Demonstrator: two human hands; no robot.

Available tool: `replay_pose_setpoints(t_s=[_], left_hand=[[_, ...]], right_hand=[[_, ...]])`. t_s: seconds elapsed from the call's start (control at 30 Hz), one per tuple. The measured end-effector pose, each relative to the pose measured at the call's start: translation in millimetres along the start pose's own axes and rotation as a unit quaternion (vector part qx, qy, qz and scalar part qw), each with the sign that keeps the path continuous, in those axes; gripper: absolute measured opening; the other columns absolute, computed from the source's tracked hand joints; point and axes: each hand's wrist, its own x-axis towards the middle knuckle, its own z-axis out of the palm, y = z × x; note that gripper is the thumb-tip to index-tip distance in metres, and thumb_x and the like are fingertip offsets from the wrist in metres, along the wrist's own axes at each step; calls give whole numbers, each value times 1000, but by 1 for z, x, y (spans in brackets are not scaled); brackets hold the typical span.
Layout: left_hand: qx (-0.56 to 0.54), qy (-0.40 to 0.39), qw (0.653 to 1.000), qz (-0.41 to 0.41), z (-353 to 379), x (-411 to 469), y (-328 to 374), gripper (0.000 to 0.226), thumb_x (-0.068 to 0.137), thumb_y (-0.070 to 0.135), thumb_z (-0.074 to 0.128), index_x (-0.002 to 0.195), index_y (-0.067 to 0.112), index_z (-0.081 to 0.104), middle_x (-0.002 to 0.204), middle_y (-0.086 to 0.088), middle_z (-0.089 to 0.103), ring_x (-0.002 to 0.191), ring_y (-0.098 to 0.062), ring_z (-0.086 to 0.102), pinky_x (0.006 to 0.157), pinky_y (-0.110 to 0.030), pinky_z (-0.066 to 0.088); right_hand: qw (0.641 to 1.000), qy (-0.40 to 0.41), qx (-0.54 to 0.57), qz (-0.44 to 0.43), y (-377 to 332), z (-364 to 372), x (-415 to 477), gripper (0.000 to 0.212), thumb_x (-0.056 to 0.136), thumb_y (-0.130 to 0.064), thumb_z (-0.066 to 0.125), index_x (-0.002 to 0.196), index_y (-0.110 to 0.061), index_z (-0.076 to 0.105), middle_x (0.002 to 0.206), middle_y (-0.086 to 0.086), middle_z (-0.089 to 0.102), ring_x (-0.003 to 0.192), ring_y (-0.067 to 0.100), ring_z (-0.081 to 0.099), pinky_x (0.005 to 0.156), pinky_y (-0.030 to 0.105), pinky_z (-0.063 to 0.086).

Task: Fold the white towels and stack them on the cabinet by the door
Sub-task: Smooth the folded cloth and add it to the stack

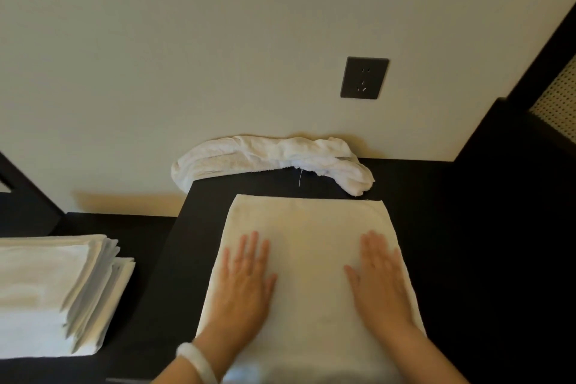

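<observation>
Both hands, left hand (246, 277) and right hand (381, 277), press flat-fingered on the folded towel (311, 227), gripping nothing, likely smoothing creases before stacking.

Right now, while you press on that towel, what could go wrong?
The crumpled towel by the wall hangs over the corner of the dark top, so it might slide off. The stack of folded towels at the left looks uneven, its layers jutting sideways; adding one more might tip it. The left hand and right hand press flat on the smooth towel; a hard push could wrinkle it.
</observation>
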Motion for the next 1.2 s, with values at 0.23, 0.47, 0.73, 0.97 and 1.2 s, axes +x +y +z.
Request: replay_pose_setpoints(t_s=[0.23, 0.47, 0.73, 0.97, 1.2], left_hand=[[-2, -24, 999, 32, 18, -53, -18, 62, 99, 60, -2, 157, 37, -1, 164, 7, -8, 152, -18, -4, 122, -44, -2], [14, 28, 998, -51, 1, -71, -40, 70, 97, 59, -2, 156, 22, 2, 163, -3, 1, 150, -24, -1, 121, -48, 3], [-12, -16, 999, 32, 18, -55, -17, 66, 93, 61, -11, 150, 32, -28, 157, 5, -34, 146, -20, -29, 119, -43, -17], [-15, -44, 999, 10, 0, -8, 9, 87, 77, 56, -22, 156, 22, -10, 162, -3, -20, 150, -26, -17, 119, -46, -13], [-25, -9, 995, 94, 21, -41, 18, 66, 98, 60, -7, 157, 31, -3, 164, 3, -11, 151, -20, -13, 119, -44, -11]], right_hand=[[997, -38, 7, -65, -22, 14, -55, 68, 97, -50, 22, 153, -14, 36, 159, 3, 33, 150, 16, 21, 119, 35, 7], [995, -64, -44, 56, 23, -9, -69, 82, 84, -68, -23, 151, -20, -18, 163, 1, -17, 151, 16, -18, 123, 41, -11], [995, -98, -10, 7, 9, 0, -66, 79, 82, -65, -21, 154, -30, -22, 161, -5, -26, 148, 14, -26, 121, 41, -18], [994, -103, -2, 26, -20, -9, -21, 67, 102, -55, 8, 158, -21, -8, 166, 2, -15, 151, 21, -19, 119, 49, -20], [991, -94, 16, -94, -32, 6, -54, 81, 84, -62, -14, 157, -28, -12, 165, -6, -16, 150, 11, -19, 122, 39, -13]])
